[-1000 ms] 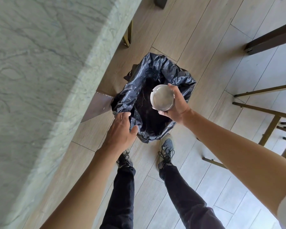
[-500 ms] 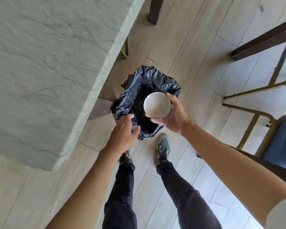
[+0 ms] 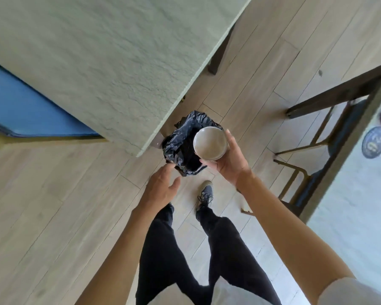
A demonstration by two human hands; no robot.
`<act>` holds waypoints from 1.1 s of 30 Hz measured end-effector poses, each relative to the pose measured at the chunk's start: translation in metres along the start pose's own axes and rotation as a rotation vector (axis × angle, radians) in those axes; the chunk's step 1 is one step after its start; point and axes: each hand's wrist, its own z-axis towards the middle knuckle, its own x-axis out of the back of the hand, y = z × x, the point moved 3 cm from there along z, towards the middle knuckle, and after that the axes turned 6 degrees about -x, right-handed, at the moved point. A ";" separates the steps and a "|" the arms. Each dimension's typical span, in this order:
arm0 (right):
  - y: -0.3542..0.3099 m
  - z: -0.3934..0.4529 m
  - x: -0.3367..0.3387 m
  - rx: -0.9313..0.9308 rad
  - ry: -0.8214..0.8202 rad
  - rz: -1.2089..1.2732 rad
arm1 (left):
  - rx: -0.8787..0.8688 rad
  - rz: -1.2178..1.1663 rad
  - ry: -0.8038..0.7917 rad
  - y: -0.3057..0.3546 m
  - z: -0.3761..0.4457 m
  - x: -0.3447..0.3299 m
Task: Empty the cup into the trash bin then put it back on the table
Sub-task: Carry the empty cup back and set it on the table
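My right hand [image 3: 229,162] grips a pale round cup [image 3: 209,143] from the side, held above the right part of the trash bin [image 3: 180,148]. The cup's round face points up at the camera; whether that is its mouth or its base, I cannot tell. The bin stands on the floor, lined with a crumpled black bag, partly under the corner of the marble table [image 3: 110,62]. My left hand [image 3: 163,188] hovers just below the bin's near edge, fingers apart, holding nothing.
A blue chair seat [image 3: 24,111] shows at the left beyond the table. At the right stands a second table [image 3: 350,194] with round coasters on it, and a metal-framed chair [image 3: 306,164] underneath. My legs and shoes are on the wooden floor below the bin.
My left hand has let go of the bin bag's rim and pulled back. The cup has risen and shifted right. The view has pulled away, showing more table and floor.
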 end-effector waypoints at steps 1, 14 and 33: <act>-0.004 -0.013 -0.010 0.013 -0.001 -0.011 | -0.015 0.011 0.019 0.008 -0.012 0.011; 0.032 -0.116 -0.157 0.091 0.014 -0.130 | -0.147 -0.059 0.319 0.015 -0.118 0.154; 0.120 -0.109 -0.360 0.234 0.019 -0.342 | -0.284 -0.125 0.532 -0.098 -0.180 0.334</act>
